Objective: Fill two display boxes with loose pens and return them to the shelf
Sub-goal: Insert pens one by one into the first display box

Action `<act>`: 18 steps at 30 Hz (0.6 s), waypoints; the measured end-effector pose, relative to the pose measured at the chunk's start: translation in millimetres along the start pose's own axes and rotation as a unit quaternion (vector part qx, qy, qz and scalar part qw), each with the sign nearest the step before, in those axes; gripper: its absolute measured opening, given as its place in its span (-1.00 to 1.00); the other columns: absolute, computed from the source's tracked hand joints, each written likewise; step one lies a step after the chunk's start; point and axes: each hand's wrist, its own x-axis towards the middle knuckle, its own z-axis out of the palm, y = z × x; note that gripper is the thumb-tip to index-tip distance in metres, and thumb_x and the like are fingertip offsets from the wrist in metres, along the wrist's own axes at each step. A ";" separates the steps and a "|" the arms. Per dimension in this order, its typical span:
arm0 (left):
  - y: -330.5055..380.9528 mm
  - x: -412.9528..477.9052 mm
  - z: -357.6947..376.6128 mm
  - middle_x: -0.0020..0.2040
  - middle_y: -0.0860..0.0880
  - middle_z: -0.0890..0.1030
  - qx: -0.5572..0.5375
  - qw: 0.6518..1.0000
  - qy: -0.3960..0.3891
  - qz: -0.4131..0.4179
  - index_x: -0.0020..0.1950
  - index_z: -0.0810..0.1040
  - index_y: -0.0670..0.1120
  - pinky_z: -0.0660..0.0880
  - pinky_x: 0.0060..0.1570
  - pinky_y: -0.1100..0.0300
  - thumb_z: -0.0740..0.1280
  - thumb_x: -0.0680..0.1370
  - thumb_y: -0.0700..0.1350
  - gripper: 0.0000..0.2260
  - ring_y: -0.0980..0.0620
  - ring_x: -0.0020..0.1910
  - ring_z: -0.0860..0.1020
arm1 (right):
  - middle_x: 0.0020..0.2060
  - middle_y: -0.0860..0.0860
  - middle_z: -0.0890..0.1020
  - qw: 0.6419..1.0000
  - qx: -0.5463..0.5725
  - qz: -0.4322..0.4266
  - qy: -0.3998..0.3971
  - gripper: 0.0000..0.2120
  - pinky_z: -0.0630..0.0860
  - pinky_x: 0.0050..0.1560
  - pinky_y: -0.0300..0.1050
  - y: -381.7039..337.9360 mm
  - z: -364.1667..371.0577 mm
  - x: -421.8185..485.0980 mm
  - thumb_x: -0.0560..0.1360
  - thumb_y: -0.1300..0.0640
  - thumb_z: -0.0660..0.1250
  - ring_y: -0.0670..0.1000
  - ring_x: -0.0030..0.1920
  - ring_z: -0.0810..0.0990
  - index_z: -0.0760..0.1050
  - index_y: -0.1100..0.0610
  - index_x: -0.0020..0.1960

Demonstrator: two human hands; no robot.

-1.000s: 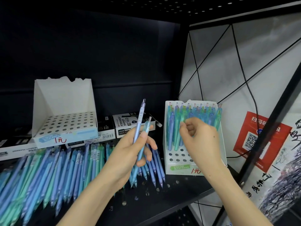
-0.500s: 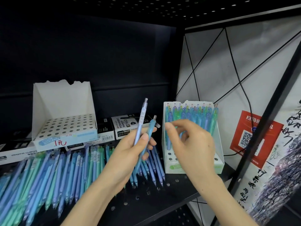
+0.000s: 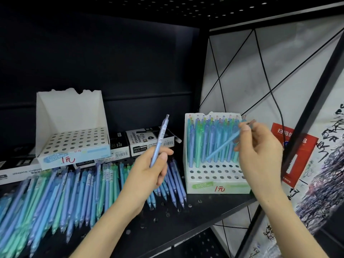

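**Item 1.** Found partly filled display box [image 3: 217, 187] at the right end of the black perforated shelf [image 3: 204, 207]. Counted its back rows stocked with upright blue and green pens, front rows of holes vacant. Read on its front strip "COLOR BLOCKING" and, in red handwriting, "1元".

**Item 2.** Found right hand [image 3: 260, 151] directly before that box's stocked rows, thumb and fingertips pinching a light-blue pen [image 3: 221, 146] near its clip end. Noted long axis slanted, tip down and leftward toward the vacant holes. Judged this the nearer hand, and righting the pen over a free hole the coming move.

**Item 3.** Found left hand [image 3: 149, 174] just left of the box, fingers curled round a lilac-blue pen [image 3: 159, 140] held near upright. Noted a barcode sticker on its barrel.

**Item 4.** Found loose pens [image 3: 74, 194] lying side by side on the shelf, further left of the box.

**Item 5.** Found empty display box [image 3: 74, 155] well left of the box, behind those pens, with the same print and "1元".

**Item 6.** Found marker cartons [image 3: 141, 142] between the two boxes. Read "PERMANENT MARKER".

**Item 7.** Found red notice [image 3: 299, 157] with QR code right of the box. Could not read its text.
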 end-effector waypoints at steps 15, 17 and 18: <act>-1.1 0.2 1.9 -0.40 0.02 0.39 -0.016 1.000 -0.010 -0.015 0.04 0.48 -0.03 0.24 -0.52 0.36 0.12 0.62 -0.09 -0.85 0.14 -0.49 0.30 | -0.46 0.02 0.50 0.972 -0.185 -0.108 -0.095 -0.83 0.32 -0.42 -0.15 -4.3 12.4 19.8 0.57 0.13 0.17 -0.03 -0.48 0.41 0.48 0.19 -0.06; -1.7 0.9 1.9 -0.39 0.02 0.41 -0.015 1.000 -0.013 -0.018 0.02 0.51 0.02 0.27 -0.50 0.37 0.14 0.62 -0.08 -0.85 0.14 -0.46 0.33 | -0.46 -0.01 0.49 0.972 -0.184 -0.102 -0.102 -0.82 0.29 -0.42 -0.21 -4.6 11.9 19.8 0.58 0.12 0.17 -0.07 -0.47 0.41 0.50 0.20 -0.03; -2.0 1.2 2.2 -0.39 0.03 0.42 -0.021 0.999 -0.017 -0.022 0.02 0.52 0.04 0.28 -0.49 0.36 0.14 0.61 -0.08 -0.84 0.14 -0.45 0.34 | -0.46 -0.03 0.48 0.973 -0.182 -0.099 -0.105 -0.81 0.28 -0.41 -0.20 -4.6 11.6 19.7 0.58 0.12 0.17 -0.08 -0.45 0.42 0.50 0.20 -0.01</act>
